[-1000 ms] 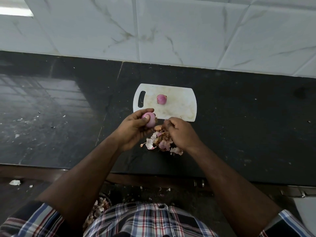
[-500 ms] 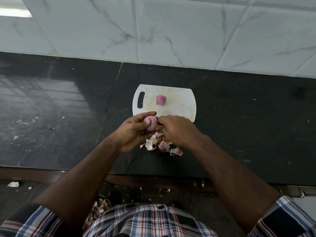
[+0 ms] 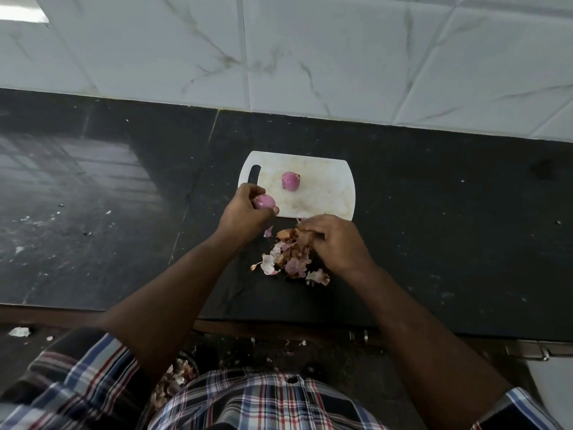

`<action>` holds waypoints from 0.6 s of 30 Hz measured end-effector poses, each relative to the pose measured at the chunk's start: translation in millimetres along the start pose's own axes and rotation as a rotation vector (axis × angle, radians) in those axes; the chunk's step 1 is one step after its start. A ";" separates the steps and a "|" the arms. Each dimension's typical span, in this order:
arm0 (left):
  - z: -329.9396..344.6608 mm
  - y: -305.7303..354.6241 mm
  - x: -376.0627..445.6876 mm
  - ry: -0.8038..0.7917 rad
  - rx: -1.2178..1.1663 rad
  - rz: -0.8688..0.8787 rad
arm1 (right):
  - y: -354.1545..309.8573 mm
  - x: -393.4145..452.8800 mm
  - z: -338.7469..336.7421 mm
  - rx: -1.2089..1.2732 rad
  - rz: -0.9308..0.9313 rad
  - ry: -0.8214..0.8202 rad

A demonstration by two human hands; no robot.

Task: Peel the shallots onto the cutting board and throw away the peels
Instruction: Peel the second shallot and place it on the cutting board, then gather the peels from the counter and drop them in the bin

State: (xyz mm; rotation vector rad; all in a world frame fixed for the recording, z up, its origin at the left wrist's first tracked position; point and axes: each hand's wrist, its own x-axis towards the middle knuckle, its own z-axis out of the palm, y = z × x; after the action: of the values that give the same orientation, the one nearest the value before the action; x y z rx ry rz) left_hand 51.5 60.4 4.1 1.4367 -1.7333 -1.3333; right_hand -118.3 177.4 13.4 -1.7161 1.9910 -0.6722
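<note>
Left hand [image 3: 248,209] has carried the peeled shallot [image 3: 264,202] up and away from the right hand to the cutting board [image 3: 328,193] near-left edge, fingers curled round it. Board lies just ahead; the other peeled shallot [image 3: 290,180] sits clear, up-right. Right hand [image 3: 336,240] pinches skins atop the peel pile [image 3: 291,259] on the counter [image 3: 449,237], just below the board.
</note>
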 end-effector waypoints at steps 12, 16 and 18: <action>51.4 12.0 54.9 -0.133 0.494 0.268 | 54.9 41.9 -8.2 -0.188 0.223 -0.079; 59.6 10.8 61.2 -0.145 0.564 0.327 | 45.5 28.9 23.3 -0.162 0.105 -0.147; 62.4 10.1 61.2 -0.141 0.575 0.357 | 44.1 18.5 32.0 -0.072 0.037 -0.192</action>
State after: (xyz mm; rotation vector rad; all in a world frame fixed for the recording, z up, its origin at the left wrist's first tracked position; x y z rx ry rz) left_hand -24.6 24.9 -22.1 1.2335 -2.4642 -0.7934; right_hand -136.2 161.6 -39.0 -1.7110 1.9288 -0.4113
